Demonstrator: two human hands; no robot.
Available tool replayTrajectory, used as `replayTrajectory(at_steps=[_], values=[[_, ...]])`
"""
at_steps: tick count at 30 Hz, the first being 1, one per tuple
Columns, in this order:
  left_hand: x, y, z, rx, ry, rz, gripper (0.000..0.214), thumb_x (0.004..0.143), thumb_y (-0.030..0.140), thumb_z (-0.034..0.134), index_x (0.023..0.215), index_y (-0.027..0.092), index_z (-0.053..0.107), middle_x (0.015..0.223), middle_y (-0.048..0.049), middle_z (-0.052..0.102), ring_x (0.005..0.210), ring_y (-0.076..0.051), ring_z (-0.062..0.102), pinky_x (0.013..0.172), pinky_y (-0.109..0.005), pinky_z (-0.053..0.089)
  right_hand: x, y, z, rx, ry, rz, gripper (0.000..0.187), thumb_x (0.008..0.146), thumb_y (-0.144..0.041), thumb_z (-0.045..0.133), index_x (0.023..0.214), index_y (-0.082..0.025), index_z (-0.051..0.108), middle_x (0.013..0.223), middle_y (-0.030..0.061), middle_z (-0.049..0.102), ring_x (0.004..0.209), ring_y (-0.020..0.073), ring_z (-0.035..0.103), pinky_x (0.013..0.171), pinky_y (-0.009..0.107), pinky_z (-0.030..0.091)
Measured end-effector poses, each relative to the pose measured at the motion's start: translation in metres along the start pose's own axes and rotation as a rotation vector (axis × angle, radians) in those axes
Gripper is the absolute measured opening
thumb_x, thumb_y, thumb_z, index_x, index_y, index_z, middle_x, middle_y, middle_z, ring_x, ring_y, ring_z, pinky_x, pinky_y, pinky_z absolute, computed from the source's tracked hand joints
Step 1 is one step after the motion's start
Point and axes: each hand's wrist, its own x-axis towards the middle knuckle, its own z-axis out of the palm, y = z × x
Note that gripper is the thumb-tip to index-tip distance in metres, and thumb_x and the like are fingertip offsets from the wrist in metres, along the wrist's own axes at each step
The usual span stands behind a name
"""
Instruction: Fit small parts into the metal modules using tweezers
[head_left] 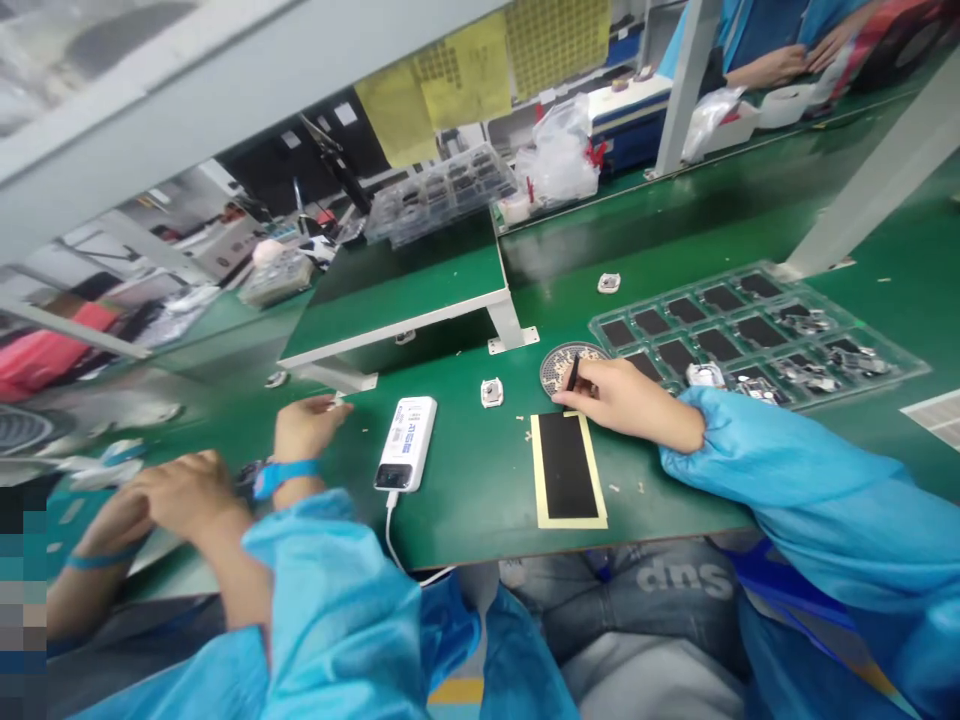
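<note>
Right hand (626, 400) noted at the green surface (480, 520); its fingers (592, 378) are pinched on a slim black tool (574, 375), the tip held over a round perforated disc (562, 366). Left hand (304, 428): fingers (322, 408) pressed together on a small pale piece (334, 403). A black pad on yellowish backing (568, 468) is placed at 7 o'clock from the right hand, a transparent tray of black cells (757, 330) at 2 o'clock. A white power bank (405, 445) is seen at 3 o'clock from the left hand.
</note>
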Motion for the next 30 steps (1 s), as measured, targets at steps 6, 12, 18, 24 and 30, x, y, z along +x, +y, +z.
replayTrajectory(at_steps=[6, 12, 18, 24, 30], values=[[-0.072, 0.068, 0.045, -0.226, -0.598, 0.713, 0.037, 0.083, 0.023, 0.073, 0.120, 0.028, 0.070, 0.123, -0.0027, 0.067, 0.113, -0.022, 0.062, 0.100, -0.037, 0.049, -0.001, 0.001, 0.005, 0.054, 0.024, 0.006, 0.022, 0.092, -0.040, 0.068, 0.090, -0.018, 0.069, 0.075, 0.0022, 0.068, 0.069, 0.0173, 0.063, 0.065, 0.029, 0.046], [-0.096, 0.107, 0.089, -0.246, -0.806, 1.081, 0.045, 0.081, 0.000, 0.056, 0.116, 0.028, 0.066, 0.127, -0.0033, 0.061, 0.125, -0.022, 0.053, 0.110, -0.041, 0.042, 0.002, 0.001, 0.004, 0.137, -0.001, 0.048, 0.016, 0.091, -0.034, 0.068, 0.093, -0.019, 0.071, 0.075, 0.0007, 0.069, 0.066, 0.0141, 0.062, 0.062, 0.026, 0.046], [-0.095, 0.088, 0.104, -0.190, -0.633, 0.810, 0.056, 0.072, 0.042, 0.084, 0.117, 0.023, 0.056, 0.113, -0.0060, 0.059, 0.107, -0.026, 0.057, 0.095, -0.043, 0.049, 0.002, 0.001, 0.006, 0.203, 0.015, 0.078, 0.014, 0.089, -0.032, 0.070, 0.093, -0.019, 0.070, 0.073, -0.0006, 0.068, 0.061, 0.0121, 0.061, 0.060, 0.024, 0.047], [-0.111, 0.089, 0.115, -0.135, -0.590, 0.834, 0.045, 0.082, 0.044, 0.076, 0.116, 0.022, 0.056, 0.109, -0.0067, 0.058, 0.102, -0.026, 0.057, 0.090, -0.042, 0.048, 0.002, -0.001, 0.008, 0.147, 0.044, 0.098, 0.013, 0.087, -0.033, 0.072, 0.088, -0.019, 0.071, 0.069, -0.0007, 0.068, 0.059, 0.0132, 0.062, 0.058, 0.025, 0.047], [-0.112, 0.089, 0.110, -0.037, -0.546, 0.806, 0.049, 0.084, 0.056, 0.071, 0.120, 0.025, 0.058, 0.098, -0.0054, 0.061, 0.096, -0.027, 0.058, 0.083, -0.040, 0.047, 0.001, -0.002, 0.007, 0.147, 0.017, 0.104, 0.014, 0.090, -0.034, 0.069, 0.090, -0.020, 0.069, 0.074, -0.0001, 0.069, 0.065, 0.0140, 0.064, 0.063, 0.026, 0.048]])
